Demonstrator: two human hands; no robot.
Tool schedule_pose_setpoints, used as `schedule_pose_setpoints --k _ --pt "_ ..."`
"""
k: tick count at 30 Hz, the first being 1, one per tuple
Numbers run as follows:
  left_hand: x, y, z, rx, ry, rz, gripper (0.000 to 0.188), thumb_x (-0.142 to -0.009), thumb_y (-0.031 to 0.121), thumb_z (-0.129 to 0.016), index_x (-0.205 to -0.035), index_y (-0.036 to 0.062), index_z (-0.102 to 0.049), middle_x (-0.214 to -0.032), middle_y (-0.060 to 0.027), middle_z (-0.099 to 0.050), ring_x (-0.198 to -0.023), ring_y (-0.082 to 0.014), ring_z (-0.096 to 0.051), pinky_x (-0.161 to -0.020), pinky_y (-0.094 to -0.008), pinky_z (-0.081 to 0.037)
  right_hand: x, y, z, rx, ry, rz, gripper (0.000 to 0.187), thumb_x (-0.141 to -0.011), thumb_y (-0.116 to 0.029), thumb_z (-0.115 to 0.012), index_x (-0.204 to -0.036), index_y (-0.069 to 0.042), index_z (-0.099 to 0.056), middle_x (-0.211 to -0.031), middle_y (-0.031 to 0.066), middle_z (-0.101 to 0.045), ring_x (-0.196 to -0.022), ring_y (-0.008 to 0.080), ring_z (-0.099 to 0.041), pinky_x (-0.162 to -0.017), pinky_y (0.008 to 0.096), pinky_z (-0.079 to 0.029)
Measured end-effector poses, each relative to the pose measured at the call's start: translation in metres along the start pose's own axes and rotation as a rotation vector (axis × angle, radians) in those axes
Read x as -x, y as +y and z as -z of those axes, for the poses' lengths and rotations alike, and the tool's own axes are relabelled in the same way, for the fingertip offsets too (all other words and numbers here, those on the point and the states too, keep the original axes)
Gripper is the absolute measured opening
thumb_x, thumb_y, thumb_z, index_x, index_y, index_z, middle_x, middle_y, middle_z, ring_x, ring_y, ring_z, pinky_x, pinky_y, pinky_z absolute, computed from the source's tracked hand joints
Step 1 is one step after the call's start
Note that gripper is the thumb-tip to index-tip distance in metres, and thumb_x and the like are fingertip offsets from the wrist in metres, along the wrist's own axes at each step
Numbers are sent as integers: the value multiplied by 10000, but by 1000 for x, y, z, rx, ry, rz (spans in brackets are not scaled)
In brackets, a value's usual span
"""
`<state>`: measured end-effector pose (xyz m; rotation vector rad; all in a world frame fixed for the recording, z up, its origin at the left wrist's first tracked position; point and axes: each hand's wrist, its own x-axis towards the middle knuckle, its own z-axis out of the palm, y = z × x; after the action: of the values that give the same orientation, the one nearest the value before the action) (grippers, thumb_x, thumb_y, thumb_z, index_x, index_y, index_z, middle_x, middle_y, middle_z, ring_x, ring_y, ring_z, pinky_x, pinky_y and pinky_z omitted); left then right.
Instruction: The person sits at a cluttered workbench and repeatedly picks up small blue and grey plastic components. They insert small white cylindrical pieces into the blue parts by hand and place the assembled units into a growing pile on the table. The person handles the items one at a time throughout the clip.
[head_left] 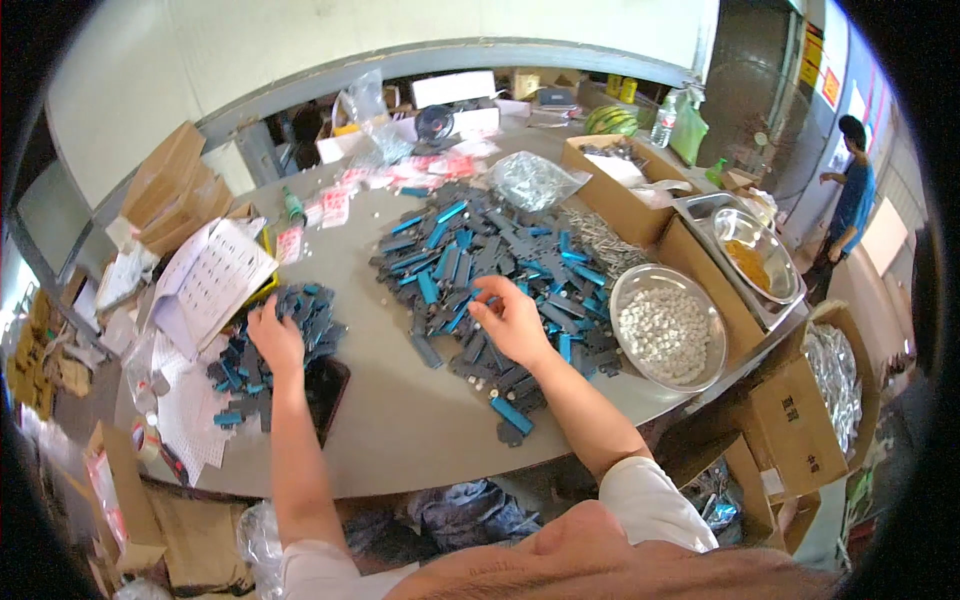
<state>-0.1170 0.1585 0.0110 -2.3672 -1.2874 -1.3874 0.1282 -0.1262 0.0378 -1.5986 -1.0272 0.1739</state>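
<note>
Two piles of flat dark-grey and blue plastic pieces lie on a grey table. My left hand rests at the smaller pile, fingers bent and a little apart among the pieces. Over the near part of the larger pile is my right hand, its thumb and forefinger curved with a gap between them. I make out nothing in either hand. A round metal bowl of small white round parts stands right of the larger pile. Many long thin metal parts lie behind the bowl.
A dark phone-like slab lies beside my left forearm. Printed sheets stand at the left. Cardboard boxes, a tray with a bowl of yellowish parts and a watermelon line the right and back. A person stands far right.
</note>
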Motion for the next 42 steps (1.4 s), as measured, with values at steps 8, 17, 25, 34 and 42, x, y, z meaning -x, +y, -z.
schedule_pose_setpoints --k 8,17,25,34,42 --pt "43 70 1 189 -375 -127 436 -747 43 -675 -1166 16 -557 -1199 -185 -494 -1154 -374 -437 -1017 -447 -353 -89 6 142 -129 449 -189 563 -805 -147 -659 -1296 28 -448 -864 85 -611 -748 147 -577 -664 300 -482" --pt "77 115 -54 97 -844 -97 492 -906 227 -527 -1348 35 -432 -1440 -193 -360 -1319 -384 -330 -1077 -501 -278 -59 14 203 254 308 -15 305 -788 -173 -691 -1041 -13 -632 -944 120 -676 -840 223 -642 -767 340 -509" --pt "89 119 -53 166 -724 -304 410 -894 162 -505 -1277 17 -499 -1402 -179 -411 -1292 -376 -366 -1039 -522 -300 20 -17 26 441 -693 72 351 -810 -314 -652 -1060 -71 -610 -907 124 -679 -849 301 -652 -734 411 -505" --pt "58 99 -79 361 -745 -174 390 -793 41 -536 -1182 4 -526 -1238 -214 -508 -1070 -393 -519 -954 -499 -367 11 5 -35 540 -525 190 323 -783 -275 -674 -1024 -71 -611 -991 135 -638 -896 337 -639 -732 441 -518" --pt "16 28 -167 -61 -578 -340 542 -852 248 -590 -1322 17 -452 -1349 -232 -463 -1264 -384 -419 -1080 -456 -315 20 6 -46 637 -522 279 290 -777 -251 -673 -1015 -96 -614 -953 132 -620 -904 309 -629 -743 418 -530"
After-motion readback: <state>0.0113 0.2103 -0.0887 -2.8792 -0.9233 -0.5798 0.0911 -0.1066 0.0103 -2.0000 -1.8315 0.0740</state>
